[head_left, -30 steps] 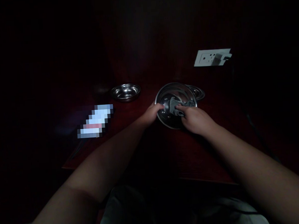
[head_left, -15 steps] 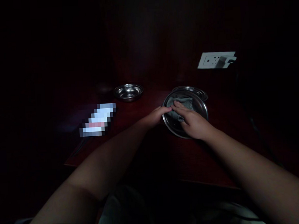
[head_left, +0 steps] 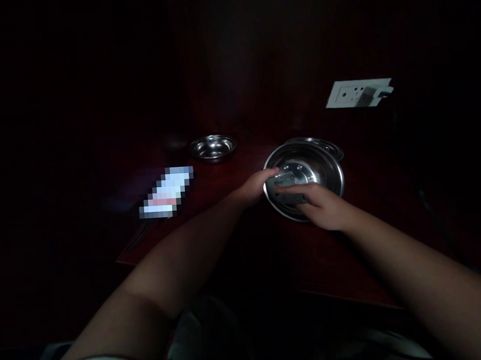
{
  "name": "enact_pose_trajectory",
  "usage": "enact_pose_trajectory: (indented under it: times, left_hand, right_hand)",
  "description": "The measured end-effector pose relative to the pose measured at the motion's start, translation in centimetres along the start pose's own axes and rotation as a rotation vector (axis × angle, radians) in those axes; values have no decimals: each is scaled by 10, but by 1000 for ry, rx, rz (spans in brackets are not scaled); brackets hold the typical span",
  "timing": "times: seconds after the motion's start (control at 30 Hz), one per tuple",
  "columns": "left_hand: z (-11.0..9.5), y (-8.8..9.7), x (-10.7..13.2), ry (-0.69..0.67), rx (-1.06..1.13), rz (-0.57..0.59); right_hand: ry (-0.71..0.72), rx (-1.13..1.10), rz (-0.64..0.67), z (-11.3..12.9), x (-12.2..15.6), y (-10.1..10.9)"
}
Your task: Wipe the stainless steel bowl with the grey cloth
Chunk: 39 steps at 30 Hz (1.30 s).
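A shiny metal bowl is tilted with its inside toward me. My left hand grips its left rim, thumb over the edge and the other fingers hidden behind. Inside the bowl, my right hand presses a grey cloth against the lower left of the inner wall, its fingers stretched across the fabric. Just behind the bowl lies another round metal dish, partly covered from view.
A smaller metal bowl stands on the dark red table at the back left. Nearer is a lit phone-like screen, pixelated. A wall socket with a plug is at the back right; a dark cable runs along the right.
My right hand and the cloth have slid from the bowl's upper middle down to its lower left, baring the shiny bottom. My left hand keeps its hold on the rim. The view has shifted slightly.
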<state>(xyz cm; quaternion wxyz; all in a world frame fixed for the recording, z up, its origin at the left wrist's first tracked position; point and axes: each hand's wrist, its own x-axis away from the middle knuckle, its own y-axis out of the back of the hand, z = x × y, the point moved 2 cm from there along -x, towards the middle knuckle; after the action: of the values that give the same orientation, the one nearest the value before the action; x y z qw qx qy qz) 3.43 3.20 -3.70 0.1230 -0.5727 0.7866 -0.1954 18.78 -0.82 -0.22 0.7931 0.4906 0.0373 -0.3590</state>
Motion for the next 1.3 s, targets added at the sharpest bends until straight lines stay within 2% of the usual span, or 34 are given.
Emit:
enact_pose_trajectory:
  times: [0.2,0.37,0.67,0.83,1.0,1.13,1.3]
  left_hand:
    - [2,2,1,4,-5,-41]
    - [1,1,2,-41,4,49]
    - [0,2,2,-53,28,54]
    - [-5,0,5,-16,28,135]
    - [-6,-2,11,-2,-26,232]
    - [-3,-4,14,21,1,209]
    - [0,-10,19,84,10,155]
  right_hand:
    - [-57,-51,65,-6,-2,7]
    - [-156,-52,135,-17,-2,14]
    - [-13,-130,66,-13,-2,7]
    - [39,-192,3,-15,-2,-1]
    - [66,-150,-143,-20,-1,-5]
    - [97,-96,-210,-20,-2,-2]
    - [106,-20,-227,-17,-4,1]
